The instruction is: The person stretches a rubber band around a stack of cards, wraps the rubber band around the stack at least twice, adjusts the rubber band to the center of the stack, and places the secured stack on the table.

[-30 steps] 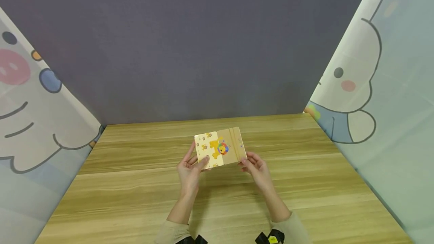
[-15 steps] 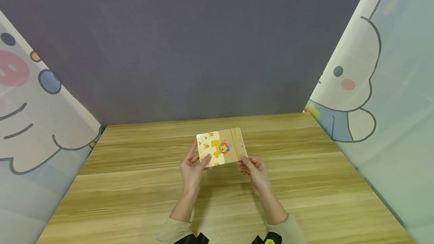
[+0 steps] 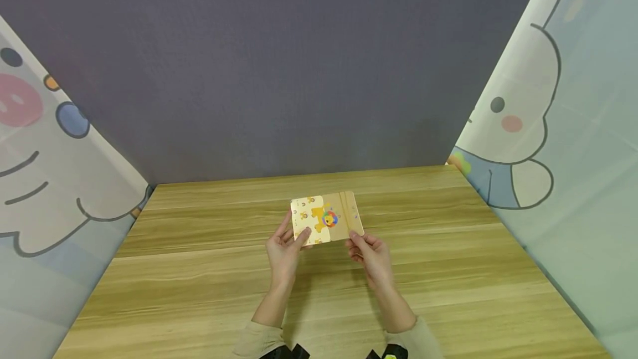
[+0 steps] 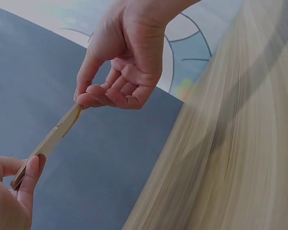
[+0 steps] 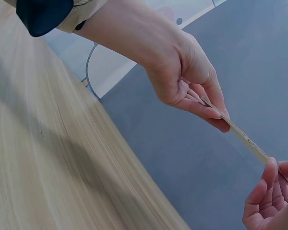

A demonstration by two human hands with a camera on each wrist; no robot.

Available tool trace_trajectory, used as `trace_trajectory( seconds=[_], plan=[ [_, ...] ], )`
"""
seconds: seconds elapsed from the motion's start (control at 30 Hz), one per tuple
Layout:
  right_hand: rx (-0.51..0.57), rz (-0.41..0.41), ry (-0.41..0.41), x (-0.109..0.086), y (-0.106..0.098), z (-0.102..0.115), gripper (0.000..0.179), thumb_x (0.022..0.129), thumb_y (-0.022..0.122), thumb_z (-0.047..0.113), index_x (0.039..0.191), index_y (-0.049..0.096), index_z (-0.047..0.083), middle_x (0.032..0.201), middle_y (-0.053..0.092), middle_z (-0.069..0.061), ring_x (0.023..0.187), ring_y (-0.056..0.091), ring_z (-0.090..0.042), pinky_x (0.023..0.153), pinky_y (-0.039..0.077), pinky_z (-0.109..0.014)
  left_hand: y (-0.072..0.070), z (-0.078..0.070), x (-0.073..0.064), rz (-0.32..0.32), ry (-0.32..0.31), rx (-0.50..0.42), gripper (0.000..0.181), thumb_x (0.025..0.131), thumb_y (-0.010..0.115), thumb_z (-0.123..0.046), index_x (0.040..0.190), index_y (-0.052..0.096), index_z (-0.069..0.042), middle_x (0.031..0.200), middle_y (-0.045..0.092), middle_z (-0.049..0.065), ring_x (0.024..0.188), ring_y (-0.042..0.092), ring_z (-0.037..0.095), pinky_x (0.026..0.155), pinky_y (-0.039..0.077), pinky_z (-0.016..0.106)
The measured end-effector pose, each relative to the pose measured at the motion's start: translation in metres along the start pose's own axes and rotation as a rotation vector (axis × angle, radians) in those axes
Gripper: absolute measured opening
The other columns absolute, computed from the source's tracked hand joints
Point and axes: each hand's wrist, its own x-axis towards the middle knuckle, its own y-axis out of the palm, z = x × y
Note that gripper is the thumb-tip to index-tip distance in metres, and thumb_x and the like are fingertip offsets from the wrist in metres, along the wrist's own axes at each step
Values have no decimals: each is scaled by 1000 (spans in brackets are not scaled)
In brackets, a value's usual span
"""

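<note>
Small booklet [image 3: 338, 230] in both hands, held up off the table [image 3: 199, 270], roughly mid-width. Cream left part with small bear prints, plain tan right part, big yellow bear across the join with a multicoloured ring round its head. Right end sits slightly farther from the person than left end.

Left hand [image 3: 283, 256]: fingers clamped on the booklet's near left corner, thumb on the printed face, other fingers behind and under. Right hand [image 3: 377, 261]: fingers pinch the near right corner, thumb on top, rest curled below. Hands well apart, both palms near the person's side of it.

Both wrist views show the booklet edge-on, thin; a yellowish band [image 4: 73, 123] bows off one face near the right hand. Can't tell if the cover is closed.

Beige sleeves, black gear at both wrists. Dark grey panel [image 3: 299, 71] behind the table, cartoon-print cloth [image 3: 588, 181] at both sides. Arm shadows on the wood grain.
</note>
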Motion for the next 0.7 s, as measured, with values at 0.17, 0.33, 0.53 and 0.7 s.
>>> trace_trajectory(
  seconds=[0.17,0.33,0.53,0.7],
  plan=[
    [42,76,-66,5,-4,-18,19,85,61,19,79,65,2,72,66,-5,56,59,-12,52,53,-23,0,3,-3,26,15,18,58,77,63,7,129,37,6,107,55,28,78,65,20,57,57,27],
    [-35,21,55,-5,11,1,26,82,65,23,76,63,-2,68,65,-4,53,57,-10,55,54,-22,1,5,-4,7,9,21,58,76,64,7,128,39,5,106,56,27,74,65,20,55,57,27],
    [-33,59,97,0,5,-8,21,84,62,21,74,66,4,68,66,-2,53,58,-10,54,54,-20,5,4,-5,-5,5,21,58,76,65,6,128,41,4,104,58,26,68,65,21,53,57,27],
    [-87,-6,164,-8,10,11,26,85,61,23,82,62,-3,73,65,-5,57,58,-12,54,53,-20,4,3,-3,-16,7,7,57,75,65,7,127,42,3,103,59,26,62,64,15,53,57,31]
  ],
)
